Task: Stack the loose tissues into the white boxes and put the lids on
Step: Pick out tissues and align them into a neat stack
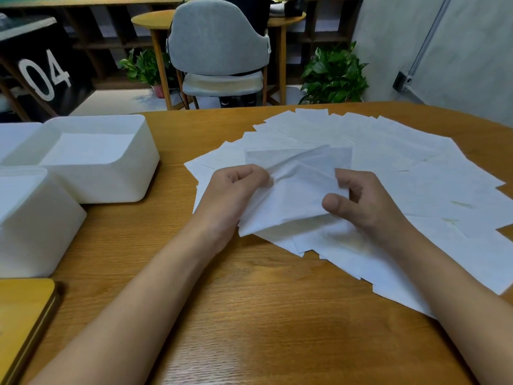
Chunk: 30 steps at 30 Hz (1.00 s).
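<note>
L hand [236,187] & R hand [361,204] are both curled, each pinching an edge of one crumpled tissue [291,187] at centre, over the pile [402,168] fanned across the table [249,315] toward 2-3 o'clock. An open box [111,187] w/ tissues inside sits at 10 o'clock, a 2nd box [36,226] at 9, and a lid [25,309] at 8.

White tissues [416,168] fanned out flat, right of an open box [111,184] (partly filled).

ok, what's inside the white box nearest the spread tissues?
A flat stack of white tissues lies inside the white box. The walls hide how deep the stack goes, and it covers the box floor.
</note>
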{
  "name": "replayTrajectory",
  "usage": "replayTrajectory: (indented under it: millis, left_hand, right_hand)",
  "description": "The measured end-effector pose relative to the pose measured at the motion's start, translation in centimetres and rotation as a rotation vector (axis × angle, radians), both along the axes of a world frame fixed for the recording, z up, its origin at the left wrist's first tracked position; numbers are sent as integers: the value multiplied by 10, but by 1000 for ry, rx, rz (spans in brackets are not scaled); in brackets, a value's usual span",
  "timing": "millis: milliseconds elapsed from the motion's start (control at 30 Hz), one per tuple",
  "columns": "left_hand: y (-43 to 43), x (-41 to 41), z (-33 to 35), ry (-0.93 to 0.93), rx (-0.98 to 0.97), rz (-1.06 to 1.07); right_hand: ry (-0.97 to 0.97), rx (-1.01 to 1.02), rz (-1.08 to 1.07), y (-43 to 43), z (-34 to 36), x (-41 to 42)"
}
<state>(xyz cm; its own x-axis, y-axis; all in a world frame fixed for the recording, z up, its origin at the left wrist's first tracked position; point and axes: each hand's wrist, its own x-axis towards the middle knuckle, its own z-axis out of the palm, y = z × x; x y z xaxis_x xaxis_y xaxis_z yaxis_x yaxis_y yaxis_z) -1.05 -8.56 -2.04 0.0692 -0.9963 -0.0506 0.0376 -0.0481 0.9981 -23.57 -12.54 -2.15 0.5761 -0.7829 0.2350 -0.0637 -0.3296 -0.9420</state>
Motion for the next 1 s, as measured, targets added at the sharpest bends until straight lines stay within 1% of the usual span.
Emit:
replayTrajectory:
  millis: [67, 167, 233, 333, 433, 533, 667, 867, 1000]
  left_hand:
    - [-1, 2, 1, 33, 45, 23]
    - [3, 2, 5, -103, 21, -19]
    - [7, -1, 9, -173, -13, -34]
    - [7, -1, 9, -219, -79, 4]
    - [3, -1, 5, -244, -138, 84]
    - [4, -5, 2, -160, -124, 101]
    - [4, -8, -2, -70, -105, 96]
    - [2, -6, -1, 59, -46, 100]
    - [3, -8, -1, 73, -51, 87]
  right_hand:
    - [-3, -8, -65, 1, 2, 1]
    - [3, 15, -250, 0, 1, 4]
    - [1, 61, -319, -1, -1, 3]
    - [8, 96, -341, -3, 0, 1]
    - [10, 59, -281, -1, 2, 2]
    - [8, 6, -184, 0, 0, 5]
    - [70, -97, -169, 0, -5, 7]
    - [44, -104, -185, -2, -5, 7]
    - [56, -104, -194, -2, -6, 8]
